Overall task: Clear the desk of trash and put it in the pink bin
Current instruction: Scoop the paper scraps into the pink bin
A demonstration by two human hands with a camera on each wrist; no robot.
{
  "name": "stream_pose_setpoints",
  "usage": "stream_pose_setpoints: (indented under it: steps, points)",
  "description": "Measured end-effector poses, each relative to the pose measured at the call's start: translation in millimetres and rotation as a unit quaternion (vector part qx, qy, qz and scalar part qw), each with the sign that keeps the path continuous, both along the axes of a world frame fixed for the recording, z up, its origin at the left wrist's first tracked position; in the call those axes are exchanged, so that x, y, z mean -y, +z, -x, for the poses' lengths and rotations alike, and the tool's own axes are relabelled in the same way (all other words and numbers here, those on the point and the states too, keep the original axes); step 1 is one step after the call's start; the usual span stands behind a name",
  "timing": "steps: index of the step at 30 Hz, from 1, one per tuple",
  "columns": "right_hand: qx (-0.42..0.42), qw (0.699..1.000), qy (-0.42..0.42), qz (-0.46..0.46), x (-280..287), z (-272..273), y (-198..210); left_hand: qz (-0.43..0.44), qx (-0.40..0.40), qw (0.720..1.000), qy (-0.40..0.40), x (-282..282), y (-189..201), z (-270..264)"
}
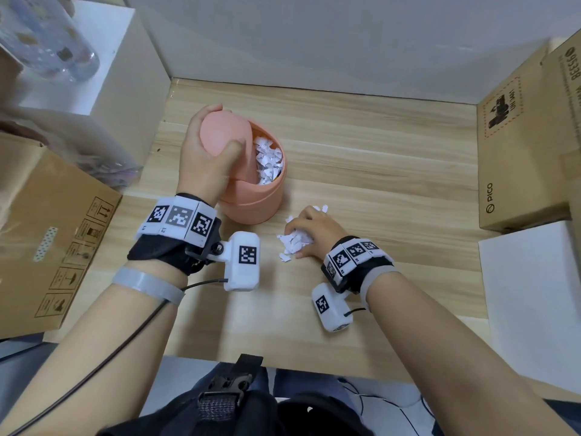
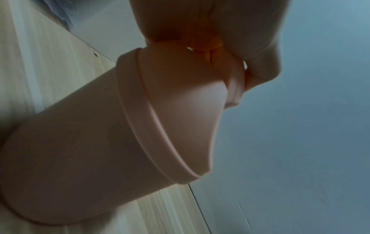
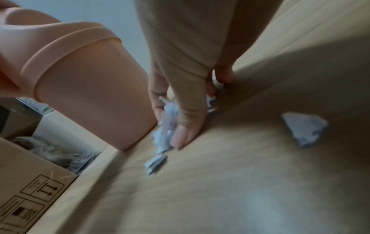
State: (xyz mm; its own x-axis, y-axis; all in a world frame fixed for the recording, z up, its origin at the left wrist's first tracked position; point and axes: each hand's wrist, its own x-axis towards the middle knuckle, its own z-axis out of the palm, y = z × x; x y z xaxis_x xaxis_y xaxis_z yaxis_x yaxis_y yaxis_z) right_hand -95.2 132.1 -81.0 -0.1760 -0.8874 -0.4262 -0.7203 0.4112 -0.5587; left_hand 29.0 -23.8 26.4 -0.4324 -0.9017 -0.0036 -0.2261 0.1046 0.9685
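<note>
The pink bin [image 1: 251, 196] [image 2: 80, 150] [image 3: 90, 98] stands on the wooden desk, with white paper scraps [image 1: 267, 162] showing in its open mouth. My left hand [image 1: 207, 152] grips the bin's swing lid [image 1: 224, 133] [image 2: 190, 102] and holds it tilted open. To the right of the bin, my right hand [image 1: 309, 229] [image 3: 180, 98] is curled over a small heap of torn white paper scraps [image 1: 294, 240] [image 3: 166, 126] on the desk, with thumb and fingers gathered around them. One loose scrap [image 1: 284, 258] [image 3: 304, 128] lies beside the hand.
A brown cardboard box [image 1: 53, 247] sits at the desk's left edge. White boxes [image 1: 125, 67] stand at the back left. Cardboard boxes [image 1: 525, 143] and a white box [image 1: 531, 297] line the right side. A grey wall [image 1: 314, 36] closes the back.
</note>
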Motion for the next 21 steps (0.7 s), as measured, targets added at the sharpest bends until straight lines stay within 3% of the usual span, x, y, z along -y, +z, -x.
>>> stream_pose_setpoints:
  steps: [9, 14, 18, 21]
  points:
    - [-0.011, 0.998, -0.068, -0.016, 4, 1, 11, -0.024, 0.001, 1.000, -0.011, 4, -1, -1]
    - [0.107, 0.964, -0.235, 0.061, 9, 18, 57, -0.038, 0.001, 0.999, -0.014, 2, 1, -2]
    - [0.122, 0.956, -0.228, 0.136, 42, 28, 109, -0.059, 0.015, 0.998, -0.011, 2, 2, -4]
    - [0.121, 0.962, -0.198, 0.143, 72, 19, 133, -0.074, 0.029, 0.997, -0.013, 1, 3, -4]
